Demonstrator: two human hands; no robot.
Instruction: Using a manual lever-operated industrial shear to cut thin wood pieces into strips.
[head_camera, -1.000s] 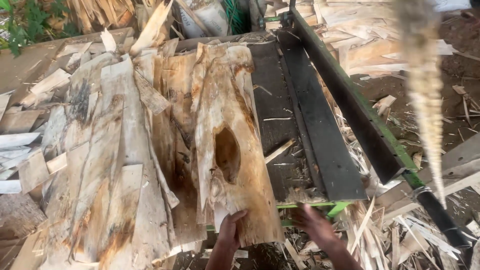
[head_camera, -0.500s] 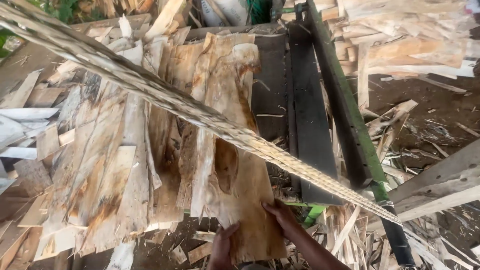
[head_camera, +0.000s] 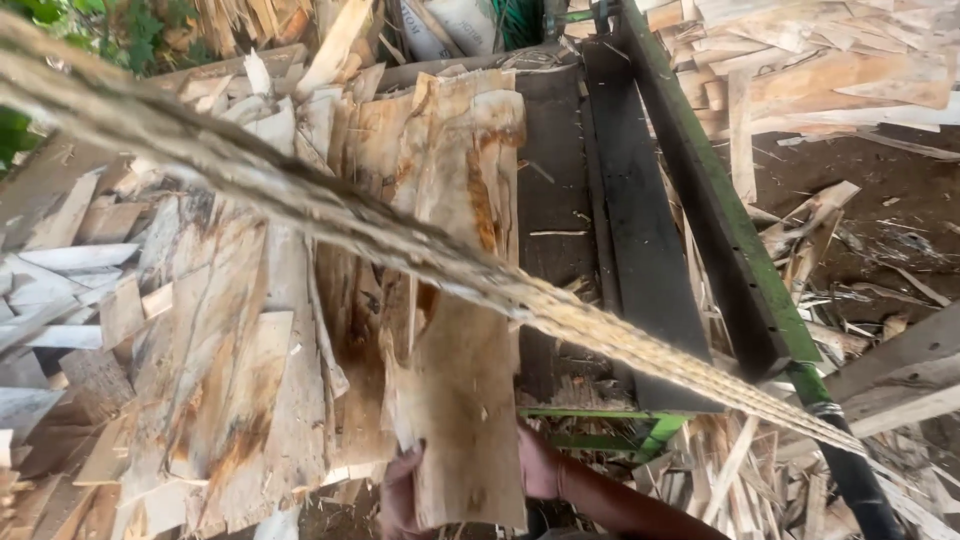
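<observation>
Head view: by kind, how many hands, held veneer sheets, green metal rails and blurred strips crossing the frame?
Hands: 2, left hand and right hand
Pale, brown-stained wood veneer sheet in both hands' grip: 1
Long green metal rail: 1
Blurred tan fibrous strip: 1
Total: 5

To the left of the hands, a heap of overlapping veneer sheets (head_camera: 230, 330), pale and rust-streaked, covers a low surface. Farther left lie loose pale offcuts (head_camera: 60, 290), stacked unevenly. Ahead of the hands and slightly right, a dark metal bed (head_camera: 600, 230) runs away from the viewer, edged on its right by a green steel rail (head_camera: 720, 220) with a green crossbar just ahead of the hands. A blurred, pale rope-like strip (head_camera: 420, 250) crosses the view diagonally above everything, from upper left to lower right. Right of the rail, bare brown soil (head_camera: 880, 200) is littered with wood scraps (head_camera: 800, 60). Green leaves (head_camera: 130, 30) show at the far upper left.
</observation>
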